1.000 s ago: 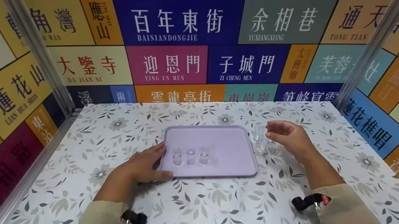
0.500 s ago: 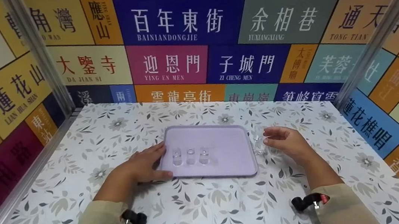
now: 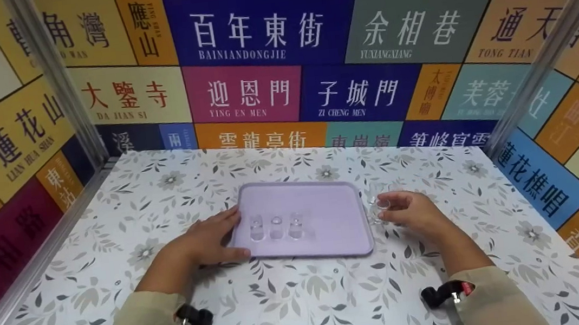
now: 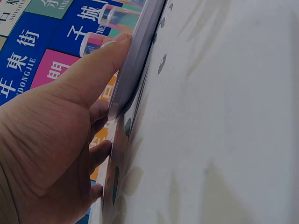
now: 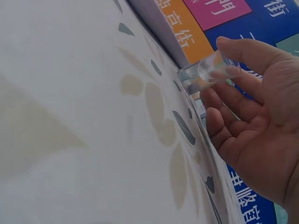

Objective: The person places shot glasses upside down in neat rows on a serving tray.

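Three small clear shot glasses [image 3: 277,228] stand in a row on the left half of a lilac tray [image 3: 332,201]. My left hand [image 3: 211,240] rests at the tray's left end, with straight fingers along the side and thumb at the near corner. In the left wrist view the thumb [image 4: 96,67] lies over the tray's rim. My right hand [image 3: 412,211], just right of the tray, pinches another clear shot glass [image 5: 205,72] between thumb and forefinger, the other fingers loosely curled. That glass stands at the tabletop beside the tray.
More clear glass [image 3: 378,190] shows behind the right fingertips, partly hidden. The table [image 3: 294,303] has a white leaf-patterned cover. Sign-printed walls [image 3: 263,29] close the back and both sides, with clear posts [image 3: 64,95] at the corners.
My right hand has come down and slightly left towards the tray, its thumb and forefinger now on a shot glass. The left hand, tray and three glasses have stayed put.
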Demonstrator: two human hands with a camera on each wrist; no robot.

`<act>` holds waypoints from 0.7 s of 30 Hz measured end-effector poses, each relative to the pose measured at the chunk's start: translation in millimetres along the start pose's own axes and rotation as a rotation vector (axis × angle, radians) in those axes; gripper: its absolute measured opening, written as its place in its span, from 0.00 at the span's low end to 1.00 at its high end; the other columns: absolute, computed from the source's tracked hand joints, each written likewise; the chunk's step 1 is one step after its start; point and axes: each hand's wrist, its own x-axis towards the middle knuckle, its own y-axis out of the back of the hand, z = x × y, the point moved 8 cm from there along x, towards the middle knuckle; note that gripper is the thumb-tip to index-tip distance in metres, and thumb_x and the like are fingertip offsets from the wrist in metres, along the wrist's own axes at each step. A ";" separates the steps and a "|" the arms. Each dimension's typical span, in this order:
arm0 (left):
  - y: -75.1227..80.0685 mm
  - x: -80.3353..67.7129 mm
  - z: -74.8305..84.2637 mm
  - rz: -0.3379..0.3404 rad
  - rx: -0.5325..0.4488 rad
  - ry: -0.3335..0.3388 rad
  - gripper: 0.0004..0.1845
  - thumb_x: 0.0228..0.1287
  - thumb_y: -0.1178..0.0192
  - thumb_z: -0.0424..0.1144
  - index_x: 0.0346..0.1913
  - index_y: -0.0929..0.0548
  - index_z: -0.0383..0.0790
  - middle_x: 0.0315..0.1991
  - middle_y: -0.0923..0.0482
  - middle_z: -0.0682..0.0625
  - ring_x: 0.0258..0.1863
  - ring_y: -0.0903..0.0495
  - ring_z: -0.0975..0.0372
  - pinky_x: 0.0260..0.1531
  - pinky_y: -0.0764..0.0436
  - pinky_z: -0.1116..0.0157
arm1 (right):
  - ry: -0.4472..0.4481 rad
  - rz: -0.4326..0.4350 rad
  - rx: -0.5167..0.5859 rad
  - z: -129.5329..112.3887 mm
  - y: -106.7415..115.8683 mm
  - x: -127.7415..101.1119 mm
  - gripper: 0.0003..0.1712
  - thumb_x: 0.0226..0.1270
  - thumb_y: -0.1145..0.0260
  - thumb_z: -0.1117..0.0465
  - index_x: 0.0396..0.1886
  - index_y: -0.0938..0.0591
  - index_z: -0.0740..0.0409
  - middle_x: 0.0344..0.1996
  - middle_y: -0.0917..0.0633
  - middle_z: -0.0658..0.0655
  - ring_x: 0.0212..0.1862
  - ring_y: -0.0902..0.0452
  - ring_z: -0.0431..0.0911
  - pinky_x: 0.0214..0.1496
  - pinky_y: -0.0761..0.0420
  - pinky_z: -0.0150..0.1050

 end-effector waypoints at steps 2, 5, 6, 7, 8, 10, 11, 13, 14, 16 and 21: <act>0.2 0.1 0.5 -0.002 -0.005 0.005 0.62 0.58 0.33 0.77 0.88 0.50 0.59 0.90 0.59 0.60 0.90 0.56 0.46 0.88 0.60 0.38 | -0.019 0.009 -0.033 3.0 -1.2 0.2 0.37 0.65 0.19 0.49 0.72 0.19 0.53 0.66 0.14 0.57 0.60 0.17 0.43 0.59 0.17 0.31; 0.1 0.2 0.9 -0.008 -0.008 0.016 0.62 0.58 0.32 0.77 0.88 0.50 0.60 0.90 0.60 0.61 0.90 0.57 0.47 0.88 0.61 0.39 | -0.015 0.019 -0.097 5.4 -3.2 1.2 0.35 0.65 0.19 0.50 0.70 0.17 0.54 0.57 0.10 0.57 0.55 0.17 0.44 0.56 0.19 0.30; 0.1 0.4 1.3 -0.010 -0.009 0.016 0.62 0.58 0.32 0.77 0.88 0.50 0.60 0.90 0.60 0.61 0.90 0.57 0.48 0.88 0.61 0.38 | -0.006 0.023 -0.110 5.6 -3.8 1.9 0.34 0.65 0.19 0.51 0.69 0.17 0.55 0.53 0.10 0.56 0.52 0.16 0.44 0.54 0.19 0.30; 0.0 0.4 1.5 -0.011 -0.009 0.016 0.62 0.58 0.32 0.77 0.88 0.50 0.60 0.90 0.60 0.61 0.90 0.57 0.48 0.88 0.61 0.38 | 0.003 0.027 -0.121 5.8 -4.1 2.7 0.34 0.65 0.19 0.52 0.69 0.16 0.56 0.49 0.10 0.56 0.49 0.17 0.43 0.51 0.18 0.29; -0.1 0.5 1.8 -0.012 -0.009 0.015 0.62 0.58 0.32 0.77 0.88 0.50 0.60 0.90 0.60 0.61 0.90 0.58 0.48 0.88 0.62 0.38 | 0.015 0.030 -0.135 5.8 -4.5 3.4 0.34 0.66 0.20 0.53 0.69 0.16 0.56 0.46 0.10 0.56 0.47 0.17 0.43 0.49 0.18 0.30; -0.1 0.4 1.6 -0.012 -0.008 0.016 0.62 0.57 0.32 0.77 0.88 0.50 0.60 0.90 0.60 0.61 0.90 0.57 0.48 0.88 0.61 0.38 | 0.041 0.031 -0.164 5.3 -5.0 5.0 0.33 0.66 0.20 0.54 0.69 0.17 0.58 0.42 0.10 0.55 0.43 0.18 0.43 0.45 0.18 0.30; -0.1 0.3 1.4 -0.013 -0.008 0.017 0.62 0.57 0.32 0.77 0.88 0.51 0.60 0.90 0.60 0.61 0.90 0.57 0.48 0.88 0.61 0.38 | 0.046 0.036 -0.174 5.5 -4.7 5.7 0.33 0.66 0.20 0.54 0.69 0.16 0.57 0.41 0.11 0.54 0.42 0.19 0.42 0.45 0.18 0.30; -0.2 0.0 0.9 -0.013 -0.005 0.015 0.62 0.57 0.33 0.78 0.88 0.51 0.60 0.90 0.60 0.61 0.90 0.57 0.47 0.88 0.61 0.38 | 0.056 0.040 -0.200 5.6 -4.3 6.6 0.32 0.67 0.21 0.53 0.68 0.16 0.57 0.40 0.11 0.54 0.41 0.19 0.42 0.45 0.19 0.31; -0.2 -0.1 0.6 -0.012 -0.003 0.013 0.62 0.58 0.33 0.78 0.88 0.51 0.60 0.90 0.60 0.60 0.90 0.57 0.47 0.88 0.61 0.38 | 0.061 0.041 -0.213 5.5 -4.2 6.8 0.32 0.67 0.21 0.53 0.68 0.16 0.57 0.40 0.10 0.54 0.41 0.19 0.42 0.45 0.19 0.32; -0.2 0.0 0.1 -0.011 -0.002 0.011 0.62 0.58 0.33 0.78 0.88 0.51 0.60 0.90 0.60 0.60 0.90 0.57 0.46 0.88 0.60 0.38 | 0.057 0.044 -0.221 5.9 -3.9 6.9 0.31 0.66 0.21 0.52 0.67 0.15 0.56 0.40 0.10 0.53 0.41 0.19 0.42 0.46 0.19 0.32; -0.1 0.2 0.1 -0.010 -0.005 0.009 0.62 0.58 0.33 0.78 0.88 0.51 0.60 0.90 0.60 0.60 0.89 0.57 0.44 0.88 0.60 0.37 | 0.047 0.041 -0.202 5.7 -4.4 6.5 0.30 0.66 0.20 0.51 0.66 0.14 0.55 0.41 0.11 0.53 0.43 0.19 0.43 0.47 0.19 0.33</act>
